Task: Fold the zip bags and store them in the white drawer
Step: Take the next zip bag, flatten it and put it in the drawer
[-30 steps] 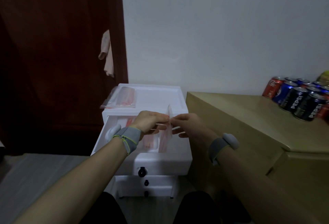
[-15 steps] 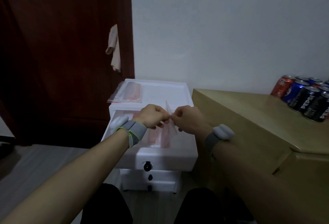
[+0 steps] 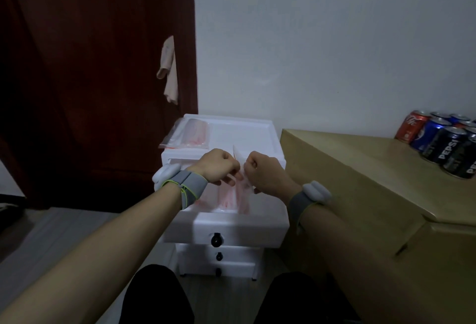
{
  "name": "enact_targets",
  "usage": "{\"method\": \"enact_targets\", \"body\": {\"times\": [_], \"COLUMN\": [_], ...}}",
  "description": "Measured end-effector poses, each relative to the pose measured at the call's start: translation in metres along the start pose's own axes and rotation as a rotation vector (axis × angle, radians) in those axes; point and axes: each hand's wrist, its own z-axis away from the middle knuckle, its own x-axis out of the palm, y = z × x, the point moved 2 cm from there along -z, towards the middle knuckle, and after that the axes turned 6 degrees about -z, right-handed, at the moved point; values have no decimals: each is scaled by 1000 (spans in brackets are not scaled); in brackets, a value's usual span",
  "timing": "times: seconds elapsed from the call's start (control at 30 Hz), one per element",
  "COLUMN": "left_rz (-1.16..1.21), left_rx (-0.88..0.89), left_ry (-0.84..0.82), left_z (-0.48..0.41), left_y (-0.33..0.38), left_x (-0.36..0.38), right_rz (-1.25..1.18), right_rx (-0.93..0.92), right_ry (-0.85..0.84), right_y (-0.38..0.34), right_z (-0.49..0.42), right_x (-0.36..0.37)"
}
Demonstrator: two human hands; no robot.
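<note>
Bag first: one thin clear zip bag (image 3: 243,190) with red print, held on edge right over the open white drawer (image 3: 226,231), its top corner poking up between my knuckles. Left grip (image 3: 217,166) and right grip (image 3: 262,171) are both curled tight and pinching it from either side, fists almost touching. I reckon this film weighs next to nothing, it's floppy and slick, and it will spring open unless the crease is pressed, so the place to hold is along the folded edge and the stiffer zip strip, not the loose middle. Below it, folded bags (image 3: 225,199) already lie in the drawer; I can't count them, they blur together. One flat stack of unfolded bags (image 3: 188,134) waits on top of the white cabinet (image 3: 244,130), number unclear. I count three black knobs down the front, so three drawers, only the top one open. On the wooden counter (image 3: 360,169) to the right stand soda cans (image 3: 438,141), at least six, cut off by the frame.
</note>
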Motion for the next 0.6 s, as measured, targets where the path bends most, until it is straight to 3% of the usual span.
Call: {"method": "enact_targets", "body": {"times": [0.27,0.37,0.47,0.6], "left_rz": [207,228,143,32], "left_rx": [-14,-6,22,16], "left_ry": [-47,-50,54,103], "left_z": [-1,-1,2,3], "left_y": [-13,-14,-22,-29], "left_x": [4,2,-7,-19], "right_rz": [8,-114,-300,-327], "right_rx": [-1,66,162,241], "right_ry": [48,102,135,130], "right_y": [6,13,31,39], "right_z": [-6,-6,-6,-7], "right_x": [8,3,-7,-11]}}
